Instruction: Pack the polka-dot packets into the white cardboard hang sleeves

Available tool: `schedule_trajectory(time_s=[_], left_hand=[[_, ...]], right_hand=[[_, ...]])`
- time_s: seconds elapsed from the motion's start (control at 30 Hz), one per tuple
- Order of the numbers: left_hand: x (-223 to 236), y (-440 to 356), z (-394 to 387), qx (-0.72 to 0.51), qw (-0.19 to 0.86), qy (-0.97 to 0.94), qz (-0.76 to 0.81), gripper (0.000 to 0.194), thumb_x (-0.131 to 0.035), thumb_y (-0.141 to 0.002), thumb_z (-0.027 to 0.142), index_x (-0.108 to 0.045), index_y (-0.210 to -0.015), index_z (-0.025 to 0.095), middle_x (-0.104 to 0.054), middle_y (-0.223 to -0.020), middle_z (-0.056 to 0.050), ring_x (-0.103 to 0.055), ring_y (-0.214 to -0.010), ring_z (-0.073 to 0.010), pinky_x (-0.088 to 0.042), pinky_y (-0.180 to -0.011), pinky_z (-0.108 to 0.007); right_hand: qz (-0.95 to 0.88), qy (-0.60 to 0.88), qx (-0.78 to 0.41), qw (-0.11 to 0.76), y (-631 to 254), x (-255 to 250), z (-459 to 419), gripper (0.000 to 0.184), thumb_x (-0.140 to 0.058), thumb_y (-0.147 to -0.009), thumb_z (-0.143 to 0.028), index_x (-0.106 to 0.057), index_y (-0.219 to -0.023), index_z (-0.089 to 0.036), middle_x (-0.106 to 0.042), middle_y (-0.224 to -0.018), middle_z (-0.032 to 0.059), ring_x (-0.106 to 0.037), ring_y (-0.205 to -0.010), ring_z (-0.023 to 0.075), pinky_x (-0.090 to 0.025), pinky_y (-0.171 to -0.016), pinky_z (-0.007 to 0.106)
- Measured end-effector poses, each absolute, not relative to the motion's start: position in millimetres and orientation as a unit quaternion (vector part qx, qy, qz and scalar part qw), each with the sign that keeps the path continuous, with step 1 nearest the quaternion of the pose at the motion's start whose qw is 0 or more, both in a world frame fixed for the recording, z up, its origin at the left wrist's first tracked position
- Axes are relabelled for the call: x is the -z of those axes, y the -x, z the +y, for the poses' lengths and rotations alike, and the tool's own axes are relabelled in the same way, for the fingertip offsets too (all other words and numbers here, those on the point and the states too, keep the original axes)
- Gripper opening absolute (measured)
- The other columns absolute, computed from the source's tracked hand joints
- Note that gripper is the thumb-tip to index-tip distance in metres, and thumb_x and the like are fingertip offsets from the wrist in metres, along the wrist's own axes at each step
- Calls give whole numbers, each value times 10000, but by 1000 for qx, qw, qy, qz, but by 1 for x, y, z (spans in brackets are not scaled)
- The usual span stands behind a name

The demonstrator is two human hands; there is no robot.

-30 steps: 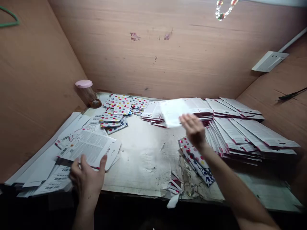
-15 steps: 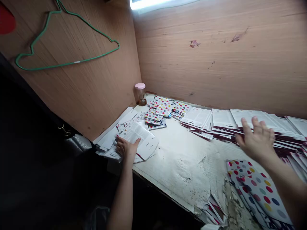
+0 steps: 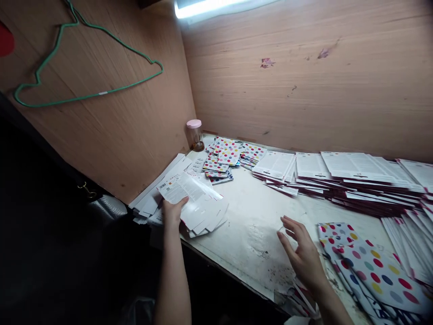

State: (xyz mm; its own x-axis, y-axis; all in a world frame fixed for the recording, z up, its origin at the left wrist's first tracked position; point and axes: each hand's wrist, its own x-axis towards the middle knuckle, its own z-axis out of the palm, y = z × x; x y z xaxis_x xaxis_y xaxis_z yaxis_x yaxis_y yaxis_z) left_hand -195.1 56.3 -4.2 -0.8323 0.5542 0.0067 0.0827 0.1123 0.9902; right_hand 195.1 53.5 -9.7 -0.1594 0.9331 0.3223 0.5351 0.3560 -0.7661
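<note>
Several printed white cards [image 3: 198, 205] lie fanned on the left of the counter [image 3: 248, 203] in the head view, where the left hand [image 3: 172, 212] grasps the uppermost by its near edge, thumb on top. The right hand [image 3: 302, 253] is over the near side, its fingers parted and released, left of folded polka-dot pieces [image 3: 375, 271]. Stacked cards [image 3: 355, 167] line the far right; a pink-lidded jar [image 3: 195, 134] stands far left.
</note>
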Motion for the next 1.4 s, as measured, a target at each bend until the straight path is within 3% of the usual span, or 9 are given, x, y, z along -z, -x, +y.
schedule_trajectory(time_s=[0.27,0.37,0.47,0.67,0.8,0.97,1.07,1.17,1.4], left_hand=[[-54,142,4,-672,269,-273,633,748,-861,-567,251,-529,-1236,202,-678,-1173,-97,-652,-1077,-279,-505,-970,-455],[-50,82,20,-620,431,-342,559,744,-813,-626,287,-450,-1269,193,-674,-1180,-112,-665,-1039,-290,-541,-900,-439],[-29,26,51,-547,439,-419,577,689,-742,-698,283,-368,-1269,195,-636,-1233,-123,-638,-1093,-240,-511,-934,-381],[6,-5,81,-468,346,-424,695,650,-849,-489,219,-511,-1042,167,-473,-1326,-197,-297,-1370,-407,-205,-1126,-535],[6,8,79,-461,318,-412,719,539,-802,-603,256,-494,-1038,179,-588,-1149,-173,-481,-1226,-406,-339,-1023,-561],[-13,18,65,-545,329,-388,667,365,-605,-846,358,-453,-1134,192,-650,-1136,-137,-644,-1035,-265,-509,-883,-413],[-26,10,41,-615,382,-373,580,437,-547,-896,427,-443,-1255,201,-654,-1201,-107,-652,-1064,-230,-526,-895,-362],[-29,-7,5,-660,467,-342,480,449,-645,-846,418,-561,-1201,157,-701,-1112,-104,-657,-1056,-259,-511,-933,-372],[-14,-37,-85,-593,648,-322,354,344,-600,-885,422,-678,-1080,149,-722,-1065,-125,-675,-1004,-288,-514,-889,-397]], right_hand=[[-616,465,-452,448,-186,-17,17,472,-580,-883,-445,-476,-1314,-282,-500,-1363,101,-556,-1183,261,-491,-990,445],[-559,462,-535,433,-179,-21,10,674,-660,-815,-469,-387,-1399,-270,-494,-1401,121,-540,-1214,302,-480,-996,470],[-484,501,-543,469,-185,-9,14,668,-678,-796,-469,-411,-1370,-255,-586,-1299,117,-574,-1166,306,-487,-978,453],[-600,646,-250,400,-208,37,25,671,-595,-779,-580,-525,-1295,-157,-533,-1240,183,-488,-1169,399,-386,-998,607],[-626,657,-93,410,-204,26,9,572,-561,-842,-530,-563,-1270,-151,-428,-1347,215,-404,-1223,422,-315,-1020,644],[-506,545,-457,488,-182,-15,-20,372,-587,-868,-508,-632,-1049,-185,-659,-976,118,-655,-875,279,-533,-805,460],[-347,429,-648,525,-164,-30,-31,445,-674,-816,-509,-626,-1110,-179,-682,-1109,126,-665,-1024,284,-513,-941,457],[-230,380,-699,561,-156,-29,-39,485,-791,-723,-449,-643,-1107,-192,-706,-1094,94,-660,-1063,251,-489,-1009,409],[-303,435,-675,513,-189,12,-68,271,-751,-735,-491,-700,-903,-285,-744,-887,1,-719,-813,247,-624,-679,349]])
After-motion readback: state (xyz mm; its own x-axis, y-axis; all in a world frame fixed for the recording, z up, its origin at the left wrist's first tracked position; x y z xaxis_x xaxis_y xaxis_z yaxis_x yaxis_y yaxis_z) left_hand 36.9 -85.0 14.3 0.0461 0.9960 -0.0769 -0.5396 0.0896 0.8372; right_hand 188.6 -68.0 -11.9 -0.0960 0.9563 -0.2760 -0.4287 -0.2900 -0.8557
